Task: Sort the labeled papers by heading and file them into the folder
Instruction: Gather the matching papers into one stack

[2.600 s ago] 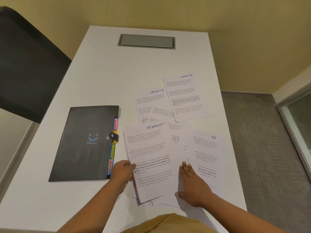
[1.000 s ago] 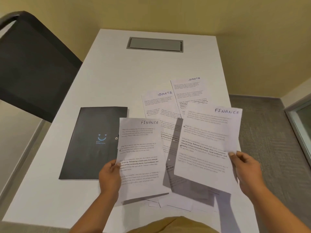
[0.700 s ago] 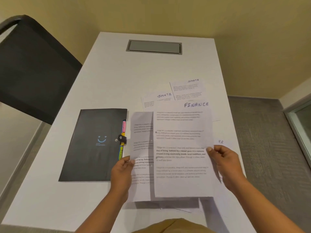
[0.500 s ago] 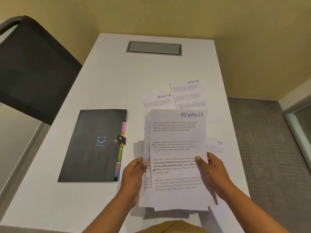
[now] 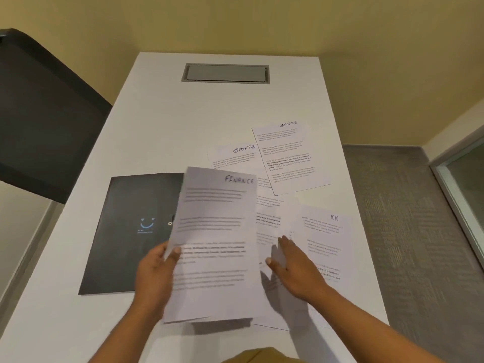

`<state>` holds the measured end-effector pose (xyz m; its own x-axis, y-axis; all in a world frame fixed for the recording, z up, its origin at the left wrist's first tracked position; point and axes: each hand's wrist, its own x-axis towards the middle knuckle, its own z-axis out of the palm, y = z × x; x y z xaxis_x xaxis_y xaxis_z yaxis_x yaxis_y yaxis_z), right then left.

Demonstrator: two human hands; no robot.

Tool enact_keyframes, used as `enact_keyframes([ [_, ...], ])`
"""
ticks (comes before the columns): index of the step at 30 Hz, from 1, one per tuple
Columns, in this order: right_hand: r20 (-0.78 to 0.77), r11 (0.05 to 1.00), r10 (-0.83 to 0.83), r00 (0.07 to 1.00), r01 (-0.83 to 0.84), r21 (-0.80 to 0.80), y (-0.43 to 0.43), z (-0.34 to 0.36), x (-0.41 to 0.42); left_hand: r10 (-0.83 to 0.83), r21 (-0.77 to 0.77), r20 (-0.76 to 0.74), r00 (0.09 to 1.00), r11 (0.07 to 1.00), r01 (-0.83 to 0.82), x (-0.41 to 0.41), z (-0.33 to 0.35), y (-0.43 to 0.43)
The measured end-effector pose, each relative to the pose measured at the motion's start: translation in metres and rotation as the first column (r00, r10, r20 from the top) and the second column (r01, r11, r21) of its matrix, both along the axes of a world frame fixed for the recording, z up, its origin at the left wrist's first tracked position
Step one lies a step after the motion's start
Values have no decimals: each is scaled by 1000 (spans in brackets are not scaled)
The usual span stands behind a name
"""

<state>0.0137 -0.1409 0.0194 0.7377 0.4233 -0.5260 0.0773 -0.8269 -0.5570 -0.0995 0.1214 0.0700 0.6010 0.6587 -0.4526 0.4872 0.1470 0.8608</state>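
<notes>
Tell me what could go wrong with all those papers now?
The left hand alone pinches the FINANCE papers by one edge, so they might droop and slide apart. The right hand reaches flat over loose sheets beside the HR sheet; a nudge could mix headings. The folder looks shut, so filing one-handed may be fiddly.

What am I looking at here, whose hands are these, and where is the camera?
No machine here: the grip is simply a person's bare hands. The one picture comes from a camera worn on the head, looking down. The left hand pinches the FINANCE sheets, lifted above the white table. The right hand is open over loose sheets beside an HR sheet. Two SPORTS sheets lie farther back, and a black folder lies at the left.
</notes>
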Motion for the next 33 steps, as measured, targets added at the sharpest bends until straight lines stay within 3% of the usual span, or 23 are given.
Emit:
enact_keyframes([
  [4, 15, 913, 302, 953, -285, -292, 12, -18, -2, 43, 40, -38, 998, 998, -41, -14, 0, 29],
  [10, -16, 847, 421, 907, -399, -352, 12, -21, -38, 101, 8, -24, 995, 995, -101, -24, -5, 38],
  [13, 16, 894, 351, 936, -330, -303, 9, -20, -43, 124, -22, -18, 992, 992, -125, -26, -8, 37],
  [17, 178, 980, 67, 982, -31, -194, 12, -23, -27, 131, -40, 0, 991, 991, -131, -25, -9, 36],
  [25, 74, 903, 263, 962, -219, -370, 35, -29, 22, 128, -33, 14, 992, 991, -127, -28, -12, 42],
  [29, 113, 927, 232, 966, -184, -328, 47, -29, 41, 154, -40, 22, 988, 987, -153, -30, -11, 47],
  [33, 212, 918, 313, 926, -237, -319, 50, -22, 53, 178, -36, 12, 984, 983, -178, -31, -10, 56],
])
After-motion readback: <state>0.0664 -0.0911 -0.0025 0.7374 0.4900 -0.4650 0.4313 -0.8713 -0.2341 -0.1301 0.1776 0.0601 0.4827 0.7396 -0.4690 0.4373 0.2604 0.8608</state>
